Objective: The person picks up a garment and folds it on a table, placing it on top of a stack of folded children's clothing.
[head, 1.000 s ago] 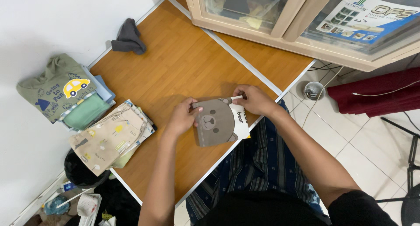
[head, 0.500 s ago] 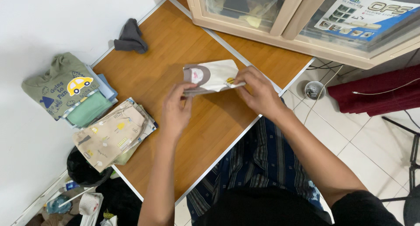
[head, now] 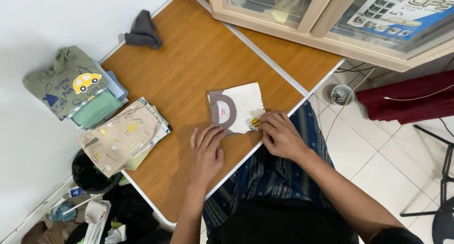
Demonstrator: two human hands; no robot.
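1. Folded white shirt (head: 239, 108) with a grey collar lies flat on the wooden table (head: 189, 59), near its 5 o'clock edge.
2. Left hand (head: 207, 152), fingers straight and together, presses the shirt's 7 o'clock corner.
3. Right hand (head: 280, 135), fingers curled, touches its 5 o'clock corner.
4. Stacked clothes (head: 120, 140) sit at 9 o'clock.

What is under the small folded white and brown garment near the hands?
The folded garment lies flat on the wooden table. Left hand and right hand touch its near edge. Anything beneath it is covered.
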